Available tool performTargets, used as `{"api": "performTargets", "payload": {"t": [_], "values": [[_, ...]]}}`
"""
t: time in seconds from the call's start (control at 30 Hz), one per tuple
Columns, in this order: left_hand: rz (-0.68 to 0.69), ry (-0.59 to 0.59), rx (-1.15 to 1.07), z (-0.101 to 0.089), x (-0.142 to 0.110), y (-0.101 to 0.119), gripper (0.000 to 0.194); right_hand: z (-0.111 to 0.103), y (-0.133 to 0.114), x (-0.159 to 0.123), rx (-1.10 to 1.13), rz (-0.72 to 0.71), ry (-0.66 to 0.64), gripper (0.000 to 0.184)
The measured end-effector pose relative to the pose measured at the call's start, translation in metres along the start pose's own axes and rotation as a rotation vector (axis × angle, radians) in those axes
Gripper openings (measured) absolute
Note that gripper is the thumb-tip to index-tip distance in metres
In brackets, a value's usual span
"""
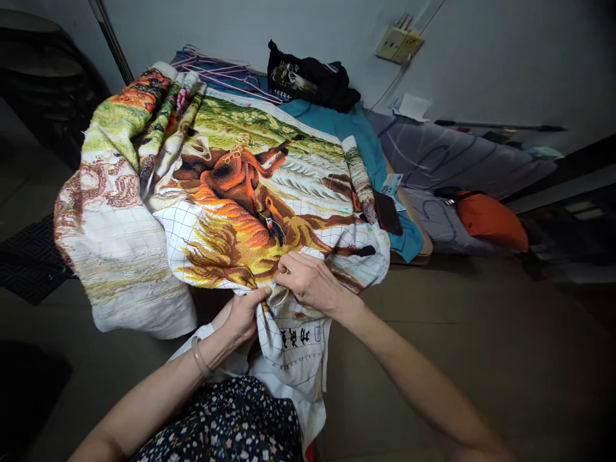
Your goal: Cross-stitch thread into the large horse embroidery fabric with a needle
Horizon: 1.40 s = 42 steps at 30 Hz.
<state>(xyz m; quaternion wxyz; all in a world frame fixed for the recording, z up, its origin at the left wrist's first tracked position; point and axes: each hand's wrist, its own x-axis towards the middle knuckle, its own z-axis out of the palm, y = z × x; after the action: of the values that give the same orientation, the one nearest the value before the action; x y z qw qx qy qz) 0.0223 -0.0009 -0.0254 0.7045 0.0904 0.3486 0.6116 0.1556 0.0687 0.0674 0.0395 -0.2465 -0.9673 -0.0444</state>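
A large cross-stitch canvas with orange and brown horses lies spread over a low table and hangs down onto my lap. My left hand grips the canvas's near edge from below, fingers closed on the cloth; a bangle is on that wrist. My right hand rests on top of the canvas just right of the left, fingers pinched together at the stitching spot, with a thin thread looping beneath them. What the pinch holds is too small to make out.
A dark phone lies on the table's right edge on teal cloth. Hangers and a black garment sit at the back. An orange cushion and grey bedding lie right. The floor is tiled.
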Motion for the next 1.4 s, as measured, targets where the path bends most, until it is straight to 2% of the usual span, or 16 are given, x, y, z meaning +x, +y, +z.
{"api": "performTargets", "payload": {"t": [0.23, 0.4, 0.73, 0.87, 0.97, 1.1, 1.27, 1.4], "values": [[-0.007, 0.016, 0.025, 0.0, 0.001, 0.001, 0.045, 0.012, 0.013, 0.001, 0.06, -0.122, 0.087, 0.025], [-0.032, 0.011, 0.013, 0.001, 0.0, 0.002, 0.045, 0.013, 0.015, 0.004, 0.02, -0.19, 0.113, 0.028], [-0.022, 0.007, -0.001, 0.001, 0.0, 0.004, 0.042, 0.012, 0.015, 0.003, 0.059, -0.197, 0.046, 0.03], [-0.021, -0.012, -0.017, 0.001, 0.0, 0.005, 0.034, 0.012, 0.015, 0.003, 0.077, -0.197, 0.044, 0.03], [-0.083, 0.02, -0.027, 0.0, -0.001, 0.004, 0.022, 0.011, 0.008, -0.001, 0.108, -0.172, 0.042, 0.029], [-0.163, 0.075, -0.073, -0.004, -0.001, 0.003, 0.016, 0.007, -0.011, -0.007, 0.095, -0.14, 0.054, 0.019], [-0.165, 0.088, -0.07, -0.006, 0.0, 0.003, 0.013, 0.011, -0.032, -0.008, -0.126, -0.121, 0.147, 0.023], [-0.15, 0.077, -0.05, -0.008, 0.0, 0.003, 0.014, 0.021, -0.04, -0.007, -0.17, -0.112, 0.196, 0.019]]}}
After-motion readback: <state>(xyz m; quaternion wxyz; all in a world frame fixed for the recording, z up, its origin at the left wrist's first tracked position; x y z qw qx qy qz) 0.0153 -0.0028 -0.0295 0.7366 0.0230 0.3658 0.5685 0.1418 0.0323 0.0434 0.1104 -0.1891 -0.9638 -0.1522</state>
